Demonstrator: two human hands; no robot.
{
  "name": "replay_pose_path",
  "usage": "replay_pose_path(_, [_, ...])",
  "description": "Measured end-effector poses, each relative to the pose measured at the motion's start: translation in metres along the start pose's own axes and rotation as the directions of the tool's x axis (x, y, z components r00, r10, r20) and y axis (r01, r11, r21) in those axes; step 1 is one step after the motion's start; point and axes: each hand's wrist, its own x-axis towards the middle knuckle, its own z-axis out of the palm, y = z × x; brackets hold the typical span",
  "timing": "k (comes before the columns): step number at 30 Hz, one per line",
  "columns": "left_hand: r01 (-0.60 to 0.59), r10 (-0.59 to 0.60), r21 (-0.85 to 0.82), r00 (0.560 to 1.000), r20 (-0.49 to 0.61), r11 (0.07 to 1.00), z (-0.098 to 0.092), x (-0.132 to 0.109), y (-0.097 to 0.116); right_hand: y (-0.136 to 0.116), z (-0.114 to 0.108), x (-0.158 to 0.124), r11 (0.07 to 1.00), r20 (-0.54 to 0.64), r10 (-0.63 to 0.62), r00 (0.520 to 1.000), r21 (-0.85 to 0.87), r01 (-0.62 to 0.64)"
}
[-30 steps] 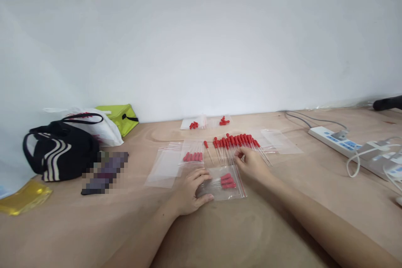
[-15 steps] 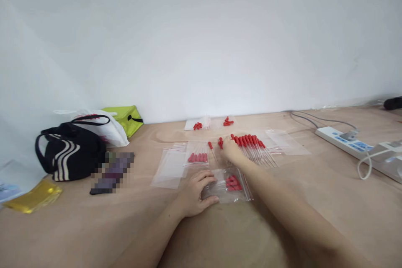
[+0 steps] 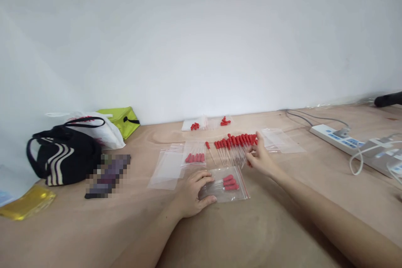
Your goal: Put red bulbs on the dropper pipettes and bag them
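Note:
My left hand (image 3: pixel 195 194) lies with thumb and fingers apart on the left end of a clear zip bag (image 3: pixel 216 197). Several red-bulbed droppers (image 3: pixel 230 182) show inside that bag. Beyond it, a fanned row of droppers (image 3: pixel 238 141) lies on the table, red bulbs at the far end and clear stems toward me. At the row's right end, my right hand (image 3: pixel 260 158) has its index finger against the last bulbs and its thumb lower, near the stems. One dropper (image 3: pixel 207 145) lies apart on the left. Another bag (image 3: pixel 194 147) with several droppers sits beside it.
Flat clear bags lie left (image 3: pixel 163 171) and right (image 3: pixel 282 140) of the droppers. Small bags with red bulbs (image 3: pixel 194 126) are near the wall. A power strip (image 3: pixel 333 140) with cables is at right. A black bag (image 3: pixel 70 155), blurred dark object and yellow packet (image 3: pixel 28 203) are at left.
My right hand has moved from the row's left part to its right end, and its fingers have spread. The row's left droppers now lie closer together. My left hand stays on the bag.

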Motion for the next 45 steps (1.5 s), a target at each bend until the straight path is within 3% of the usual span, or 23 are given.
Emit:
replay_pose_path(3, [0.009, -0.009, 0.0, 1.0, 0.015, 1.0, 0.0, 0.0, 0.001, 0.019, -0.006, -0.018, 0.98, -0.161, 0.071, 0.984, 0.198, -0.039])
replay_pose_path(6, [0.02, -0.02, -0.001, 0.999, 0.029, 1.0, -0.002, 0.0, 0.002, 0.026, 0.0, -0.025, 0.958, -0.22, 0.123, 0.968, 0.28, -0.058])
replay_pose_path(15, [0.067, -0.068, 0.02, 0.997, 0.044, 0.998, -0.005, 0.002, 0.005, 0.018, 0.019, -0.032, 0.877, -0.169, 0.166, 0.972, 0.476, -0.066])
replay_pose_path(27, [0.043, -0.043, -0.002, 0.999, 0.025, 0.999, -0.005, 0.001, 0.005, 0.01, 0.016, -0.039, 0.837, -0.099, 0.26, 0.96, 0.519, -0.173])
replay_pose_path(31, [0.042, -0.042, 0.0, 0.999, 0.018, 0.999, -0.005, 0.002, 0.005, 0.01, 0.017, -0.042, 0.9, 0.006, 0.23, 0.973, 0.378, -0.215])
replay_pose_path(39, [0.049, -0.049, 0.005, 0.999, 0.021, 0.999, -0.004, 0.001, 0.005, 0.02, 0.019, -0.045, 0.975, 0.176, 0.131, 0.976, 0.157, -0.159])
replay_pose_path(45, [0.029, -0.029, 0.006, 0.999, 0.016, 1.0, -0.004, 0.001, 0.004, 0.014, 0.018, -0.039, 0.983, 0.138, -0.089, 0.986, -0.148, 0.11])
